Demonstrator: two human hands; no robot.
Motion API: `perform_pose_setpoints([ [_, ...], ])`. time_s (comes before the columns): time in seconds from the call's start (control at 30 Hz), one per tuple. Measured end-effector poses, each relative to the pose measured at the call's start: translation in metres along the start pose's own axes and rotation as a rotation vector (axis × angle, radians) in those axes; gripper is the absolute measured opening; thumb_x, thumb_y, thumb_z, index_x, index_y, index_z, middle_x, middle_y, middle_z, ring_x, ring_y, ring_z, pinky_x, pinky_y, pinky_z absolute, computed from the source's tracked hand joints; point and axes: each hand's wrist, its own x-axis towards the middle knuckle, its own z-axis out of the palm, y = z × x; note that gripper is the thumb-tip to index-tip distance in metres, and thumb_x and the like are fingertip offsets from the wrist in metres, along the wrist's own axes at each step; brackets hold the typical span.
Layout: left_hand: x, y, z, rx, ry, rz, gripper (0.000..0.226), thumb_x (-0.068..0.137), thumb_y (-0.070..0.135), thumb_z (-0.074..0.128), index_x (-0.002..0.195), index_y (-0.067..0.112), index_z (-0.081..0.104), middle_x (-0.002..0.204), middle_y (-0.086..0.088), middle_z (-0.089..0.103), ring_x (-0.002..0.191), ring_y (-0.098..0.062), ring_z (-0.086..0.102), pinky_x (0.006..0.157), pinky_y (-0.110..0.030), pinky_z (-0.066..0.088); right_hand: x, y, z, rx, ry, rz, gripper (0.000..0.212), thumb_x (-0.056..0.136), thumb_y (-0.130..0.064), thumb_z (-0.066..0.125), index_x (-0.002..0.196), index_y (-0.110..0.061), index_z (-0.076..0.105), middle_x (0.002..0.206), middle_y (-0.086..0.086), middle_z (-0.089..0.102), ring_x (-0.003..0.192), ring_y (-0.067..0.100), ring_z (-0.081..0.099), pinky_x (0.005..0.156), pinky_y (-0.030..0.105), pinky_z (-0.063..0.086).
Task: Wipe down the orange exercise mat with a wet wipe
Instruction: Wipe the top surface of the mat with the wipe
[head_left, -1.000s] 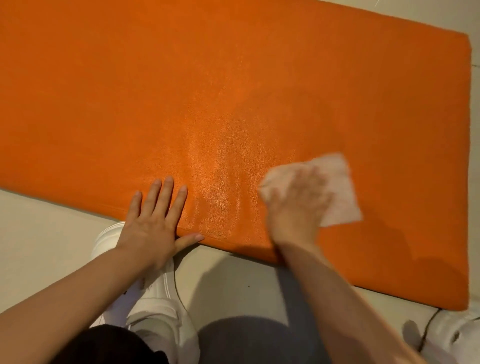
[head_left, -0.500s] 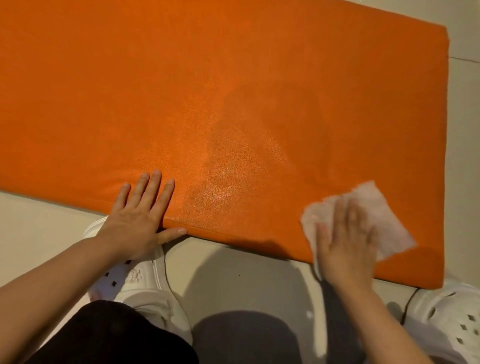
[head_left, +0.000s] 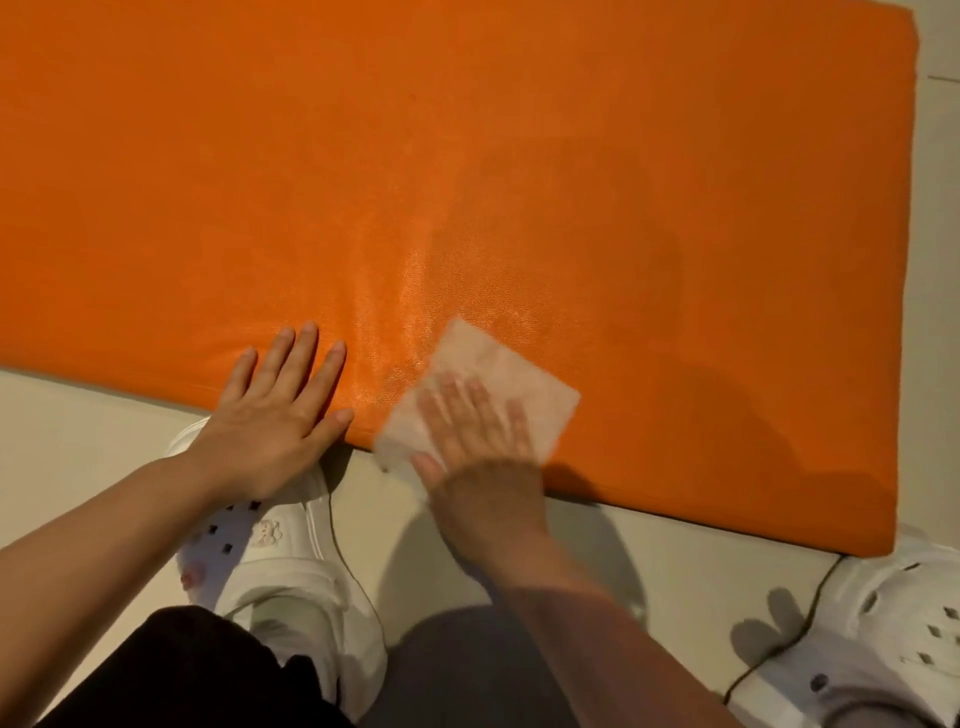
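Note:
The orange exercise mat (head_left: 519, 166) lies flat on the floor and fills most of the view. My right hand (head_left: 478, 452) presses a white wet wipe (head_left: 483, 364) flat against the mat at its near edge, fingers spread over it. The wipe's lower left corner hangs just past the edge. My left hand (head_left: 275, 415) rests palm down on the near edge, fingers apart, a little left of the wipe. A damp, shiny patch of mat (head_left: 415, 291) shows just beyond both hands.
Pale floor (head_left: 78, 426) runs along the mat's near side. My white clogs stand there, one (head_left: 291, 566) under my left wrist, the other (head_left: 893, 634) at the mat's right corner. A thin dark cable (head_left: 810, 613) lies by the right clog.
My right hand has swept the wipe left along the near edge, from the mat's right corner to beside my left hand. The left hand has stayed put.

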Motion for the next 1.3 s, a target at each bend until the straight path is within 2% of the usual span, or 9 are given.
perform_pose_setpoints([
  [0.07,0.000,0.000,0.001,0.004,0.034,-0.002,0.088,0.068,0.073,-0.018,0.139,0.024,-0.036,0.146,0.007,-0.043,0.139,-0.012,-0.037,0.110,-0.029,-0.026,-0.029,0.050,-0.008,-0.024,0.014,0.185,0.050,0.099,-0.045,0.037,0.148,-0.031,0.031,0.165,0.001,0.002,0.151,0.027,0.009,0.118,0.054,0.012],
  [0.17,-0.002,0.001,0.003,0.012,0.052,-0.018,0.089,0.069,0.072,-0.018,0.141,0.023,-0.034,0.148,0.005,-0.040,0.139,-0.012,-0.035,0.112,-0.031,-0.023,-0.068,0.117,-0.026,-0.013,-0.021,0.700,0.066,0.095,-0.059,0.001,0.152,-0.033,-0.021,0.161,-0.002,-0.024,0.148,0.018,-0.021,0.121,0.050,-0.002],
  [0.33,-0.002,0.002,0.006,0.019,0.086,-0.019,0.088,0.071,0.071,-0.016,0.141,0.021,-0.033,0.151,0.004,-0.036,0.140,-0.012,-0.033,0.112,-0.030,-0.021,-0.055,0.118,-0.029,0.088,0.017,0.886,0.074,0.095,-0.054,0.012,0.158,-0.017,0.000,0.164,0.013,-0.007,0.151,0.031,-0.008,0.118,0.054,-0.007],
  [0.5,0.001,0.001,0.008,0.030,0.118,-0.028,0.090,0.073,0.072,-0.013,0.144,0.019,-0.027,0.153,0.004,-0.031,0.142,-0.012,-0.028,0.109,-0.028,-0.025,-0.007,0.026,-0.008,-0.090,-0.091,0.318,0.061,0.094,-0.043,0.023,0.146,-0.019,0.045,0.158,0.026,0.018,0.145,0.050,0.012,0.112,0.069,0.005],
  [0.6,0.001,-0.001,0.012,0.037,0.151,-0.033,0.090,0.077,0.073,-0.009,0.148,0.019,-0.020,0.156,0.004,-0.024,0.145,-0.013,-0.022,0.113,-0.029,-0.018,0.034,-0.002,-0.009,-0.002,-0.002,0.187,0.064,0.098,-0.051,0.021,0.153,-0.019,0.025,0.162,0.011,0.017,0.150,0.034,0.011,0.116,0.059,0.000],
  [0.7,0.001,-0.003,0.013,0.031,0.170,-0.025,0.088,0.081,0.072,-0.004,0.151,0.019,-0.013,0.159,0.003,-0.017,0.148,-0.015,-0.015,0.114,-0.030,-0.013,0.064,0.033,-0.020,-0.040,-0.130,-0.036,0.061,0.099,-0.060,0.008,0.147,-0.032,-0.018,0.163,-0.003,-0.017,0.149,0.019,-0.020,0.113,0.049,-0.023],
  [0.93,0.000,-0.005,0.013,0.019,0.171,-0.013,0.090,0.082,0.074,-0.005,0.153,0.020,-0.009,0.160,0.002,-0.018,0.149,-0.014,-0.015,0.112,-0.027,-0.020,0.055,0.208,-0.079,-0.023,-0.007,0.688,0.075,0.096,-0.067,0.013,0.157,-0.027,-0.006,0.164,0.003,-0.014,0.151,0.023,-0.011,0.119,0.053,-0.008],
  [1.07,-0.001,-0.001,0.012,0.001,0.176,-0.035,0.091,0.077,0.072,-0.008,0.150,0.018,-0.015,0.158,0.003,-0.023,0.147,-0.013,-0.020,0.109,-0.026,-0.026,0.049,0.210,-0.073,0.056,0.095,0.905,0.073,0.098,-0.063,0.011,0.157,-0.024,-0.008,0.164,0.007,-0.014,0.150,0.026,-0.014,0.119,0.055,-0.009],
  [1.3,-0.002,-0.001,0.013,-0.004,0.148,-0.045,0.092,0.071,0.072,-0.016,0.145,0.018,-0.026,0.156,0.002,-0.029,0.143,-0.012,-0.028,0.110,-0.029,-0.025,0.052,0.070,-0.020,0.030,0.085,0.528,0.073,0.097,-0.058,0.006,0.157,-0.017,-0.001,0.163,0.012,-0.011,0.150,0.030,-0.014,0.115,0.053,-0.017],
])
